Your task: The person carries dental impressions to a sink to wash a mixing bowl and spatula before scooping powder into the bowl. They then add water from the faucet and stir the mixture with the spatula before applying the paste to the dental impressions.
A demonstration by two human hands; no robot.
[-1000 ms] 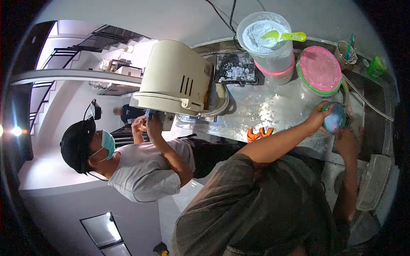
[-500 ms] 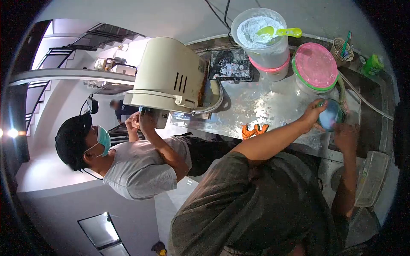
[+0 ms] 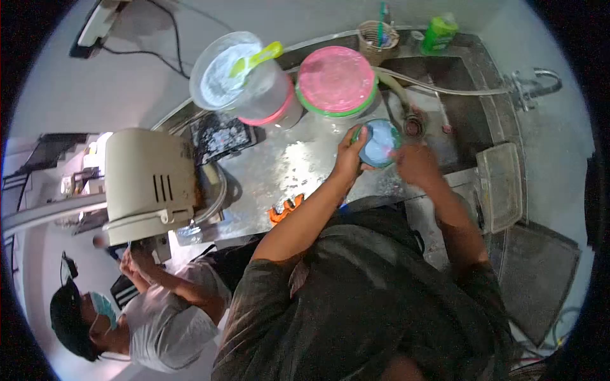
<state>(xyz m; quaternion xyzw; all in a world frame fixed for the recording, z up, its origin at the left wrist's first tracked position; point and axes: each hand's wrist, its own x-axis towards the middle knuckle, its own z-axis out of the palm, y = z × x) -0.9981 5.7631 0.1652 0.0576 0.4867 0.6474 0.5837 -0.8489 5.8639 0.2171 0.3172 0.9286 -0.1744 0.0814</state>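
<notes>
A round bowl (image 3: 380, 143) with a pale blue mix inside is held tilted over the metal counter. My left hand (image 3: 348, 155) grips its left rim, the thumb on the edge. At the bowl's right side my right hand (image 3: 416, 166) is closed, blurred, around a tool of which only a small pink part shows near the mix. Left of and above the bowl are a pink-lidded tub (image 3: 337, 79) with a green rim and a clear bucket of white powder (image 3: 222, 79) with a green scoop (image 3: 257, 58). An orange object (image 3: 286, 208) lies near my left forearm.
A cream machine (image 3: 149, 181) stands at the left, with a masked co-worker (image 3: 171, 311) beside it. A black tray (image 3: 222, 136) sits behind. At the right are a sink with a drain (image 3: 413, 126), a faucet (image 3: 534, 89) and a plastic container (image 3: 501, 187). A basket (image 3: 376, 42) stands at the back.
The view has swung to the right, so everything appears farther left and more of the sink area shows. Both hands remain at the bowl, whose inside now faces the camera more.
</notes>
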